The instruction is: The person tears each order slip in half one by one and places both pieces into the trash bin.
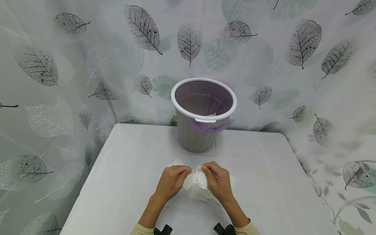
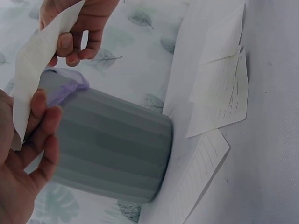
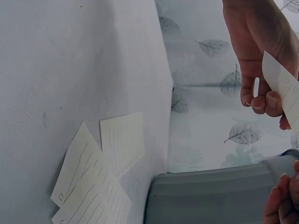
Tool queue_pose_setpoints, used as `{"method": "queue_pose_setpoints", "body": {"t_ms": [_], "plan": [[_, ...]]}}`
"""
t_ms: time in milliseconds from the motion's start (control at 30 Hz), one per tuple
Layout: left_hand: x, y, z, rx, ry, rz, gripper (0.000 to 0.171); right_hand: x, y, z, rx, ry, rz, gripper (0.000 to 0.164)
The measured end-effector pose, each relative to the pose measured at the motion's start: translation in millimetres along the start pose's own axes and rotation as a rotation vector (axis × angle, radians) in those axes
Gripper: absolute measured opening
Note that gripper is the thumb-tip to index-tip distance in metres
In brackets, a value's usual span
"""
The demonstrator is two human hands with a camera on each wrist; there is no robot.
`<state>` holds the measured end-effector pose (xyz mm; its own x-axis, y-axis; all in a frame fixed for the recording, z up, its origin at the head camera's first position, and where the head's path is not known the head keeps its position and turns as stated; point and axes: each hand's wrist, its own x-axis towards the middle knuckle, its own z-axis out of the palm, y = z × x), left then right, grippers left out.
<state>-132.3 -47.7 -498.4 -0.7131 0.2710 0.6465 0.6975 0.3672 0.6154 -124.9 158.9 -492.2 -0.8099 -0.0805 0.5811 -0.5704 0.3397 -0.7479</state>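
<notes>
A lined white piece of paper [image 1: 201, 178] is stretched between both hands above the table. My left hand [image 1: 170, 182] pinches its left side between thumb and fingers, and my right hand [image 1: 219, 183] pinches the right side. The head view shows a notch in the paper's top edge between the hands. In the left wrist view the paper [image 2: 35, 58] runs as one strip from hand to hand. Several lined paper pieces [image 2: 217, 84] lie overlapping on the table below, with one piece [image 3: 122, 140] set a little apart in the right wrist view.
A grey ribbed trash bin [image 1: 194, 138] with a white rim [image 1: 205, 120] stands just beyond the hands. Its purple liner [image 1: 210, 126] folds over the edge, and a scrap of paper shows inside. The white-covered table [image 1: 141, 147] meets a leaf-patterned curtain [image 1: 264, 49] behind.
</notes>
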Motion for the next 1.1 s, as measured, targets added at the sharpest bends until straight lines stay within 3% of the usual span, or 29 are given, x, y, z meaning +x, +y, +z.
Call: {"method": "queue_pose_setpoints", "body": {"t_ms": [300,600,1100], "plan": [[-0.5,-0.9,1.0,-0.013,0.007,0.006,0.005,3.4,-13.0,0.8,-0.018,0.02,-0.012,0.013],[-1.2,-1.5,1.8,-0.037,0.005,-0.004,0.006,-0.2,1.0,-0.4,-0.023,0.008,-0.025,0.015],[-1.1,-2.0,1.5,-0.059,0.006,0.007,0.007,1.9,-1.7,-1.8,-0.005,0.001,-0.027,0.013]]}}
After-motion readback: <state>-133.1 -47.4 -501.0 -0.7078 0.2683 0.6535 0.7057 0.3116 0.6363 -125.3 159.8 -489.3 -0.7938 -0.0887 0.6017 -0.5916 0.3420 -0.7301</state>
